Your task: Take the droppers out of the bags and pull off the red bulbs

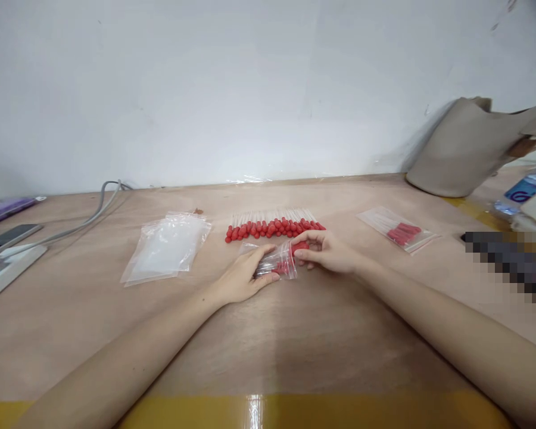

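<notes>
My left hand (245, 277) is closed around a clear zip-lock bag (272, 263), thumb on the near side and fingers on the far side. Thin pale sticks with red tips show through the plastic. At the bag's mouth on the right, my right hand (324, 253) pinches the red end (299, 246) of one or more such sticks, partly inside the opening. Just beyond both hands lies a row of red-tipped sticks (272, 226), their red ends toward me.
Flat clear bags (167, 247) lie in a stack at left. A filled bag (399, 229) rests at right. Farther right are a beige bag (460, 149) and a plastic bottle (522, 190). A grey cable (93, 215) and a phone (13, 236) lie far left on the wooden table (232, 351).
</notes>
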Action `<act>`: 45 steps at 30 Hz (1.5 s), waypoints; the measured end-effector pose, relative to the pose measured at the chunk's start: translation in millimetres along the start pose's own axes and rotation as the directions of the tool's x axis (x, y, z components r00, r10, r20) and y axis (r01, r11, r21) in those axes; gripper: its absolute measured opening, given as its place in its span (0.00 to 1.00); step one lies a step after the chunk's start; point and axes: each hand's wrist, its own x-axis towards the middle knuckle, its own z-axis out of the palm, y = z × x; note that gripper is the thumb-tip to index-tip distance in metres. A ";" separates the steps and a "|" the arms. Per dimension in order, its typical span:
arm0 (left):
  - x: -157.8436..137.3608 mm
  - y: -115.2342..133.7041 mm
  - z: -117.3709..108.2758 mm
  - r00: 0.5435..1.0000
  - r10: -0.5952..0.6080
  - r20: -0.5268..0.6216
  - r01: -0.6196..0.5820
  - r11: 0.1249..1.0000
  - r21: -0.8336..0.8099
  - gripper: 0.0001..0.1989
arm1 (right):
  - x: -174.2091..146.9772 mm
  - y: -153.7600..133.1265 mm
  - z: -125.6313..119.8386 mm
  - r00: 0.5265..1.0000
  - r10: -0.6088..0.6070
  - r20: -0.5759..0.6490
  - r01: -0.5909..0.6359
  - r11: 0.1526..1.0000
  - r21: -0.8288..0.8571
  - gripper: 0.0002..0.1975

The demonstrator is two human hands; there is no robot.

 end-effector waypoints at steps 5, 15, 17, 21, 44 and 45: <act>0.3 -0.6 0.4 1.000 0.019 -0.016 -0.019 1.000 -0.001 0.26 | -3.0 -20.9 -44.7 0.990 0.033 -0.140 -0.028 0.999 0.039 0.15; 0.5 -0.5 1.2 1.000 0.013 -0.013 -0.013 1.000 0.018 0.25 | 45.6 -58.9 -26.1 0.681 -0.595 -0.427 0.350 0.777 -0.524 0.10; -0.1 -1.1 1.6 1.000 0.021 -0.016 -0.021 0.999 0.028 0.25 | 65.8 -52.3 -3.2 0.718 -0.644 -0.264 0.309 0.635 -0.708 0.10; 0.0 -3.0 3.5 0.999 0.034 -0.027 -0.033 0.999 0.029 0.25 | 91.5 -41.3 23.8 0.847 -0.532 -0.010 0.202 0.338 -0.919 0.11; 1.0 1.0 1.4 0.999 -0.031 0.010 0.031 0.999 0.013 0.26 | -6.4 -6.1 4.9 0.865 -0.470 -0.177 0.258 0.719 -0.645 0.03; 1.1 1.3 1.2 0.999 -0.037 0.015 0.037 0.999 0.009 0.26 | -9.3 -3.8 5.4 0.874 -0.479 -0.088 0.320 0.701 -0.638 0.01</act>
